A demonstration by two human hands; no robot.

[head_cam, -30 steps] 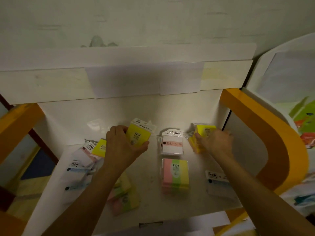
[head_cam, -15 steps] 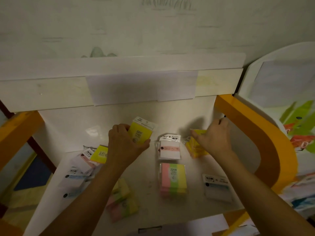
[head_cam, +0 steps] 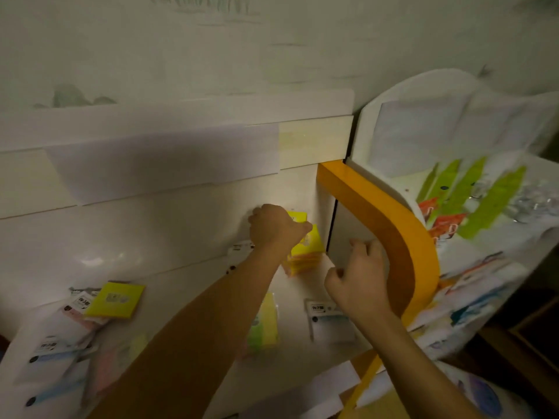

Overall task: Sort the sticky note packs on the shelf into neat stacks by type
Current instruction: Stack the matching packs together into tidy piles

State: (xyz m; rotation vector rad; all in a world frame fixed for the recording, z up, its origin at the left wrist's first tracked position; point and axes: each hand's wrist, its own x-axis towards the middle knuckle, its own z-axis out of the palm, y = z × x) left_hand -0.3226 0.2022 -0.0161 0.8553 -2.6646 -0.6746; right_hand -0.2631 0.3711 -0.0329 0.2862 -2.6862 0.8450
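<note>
Left hand: left hand (head_cam: pixel 276 228) was up at the back right corner of the shelf (head_cam: pixel 187 237), fingers curled round a yellow sticky note pack (head_cam: pixel 298 215), holding it right over the yellow stack (head_cam: pixel 304 255).
Right hand: right hand (head_cam: pixel 357 279) hung just beside that stack, near the orange side panel (head_cam: pixel 405 237) — fingers loosely curled, gripping nothing that could be seen.
Yellow stack: it sat against the shelf's right wall, a few packs deep, edges a little fanned at the bottom.
Stray yellow pack: another yellow pack (head_cam: pixel 116 299) lay well apart, on the left, resting on the loose heap.
Left heap: a jumble of pale blue and pink packs (head_cam: pixel 63 343), overlapping and skewed — plainly unsorted.
Centre: a multicolour pastel pack (head_cam: pixel 264 323) showed beside the left forearm, partly hidden by it; a white-labelled pack (head_cam: pixel 242 249) peeked out behind the wrist.
Front right: a pale blue pack (head_cam: pixel 328 320) lay alone near the shelf's front edge.
Progress: early going, by the look of it; one yellow stack was under way, nothing else gathered.
Left to do: the held pack wanted setting down square, the stray yellow wanted fetching, and the blue, pink and multicolour types each needed a stack.
Sharpness: the frame was motion-blurred, so label print was unreadable.
</note>
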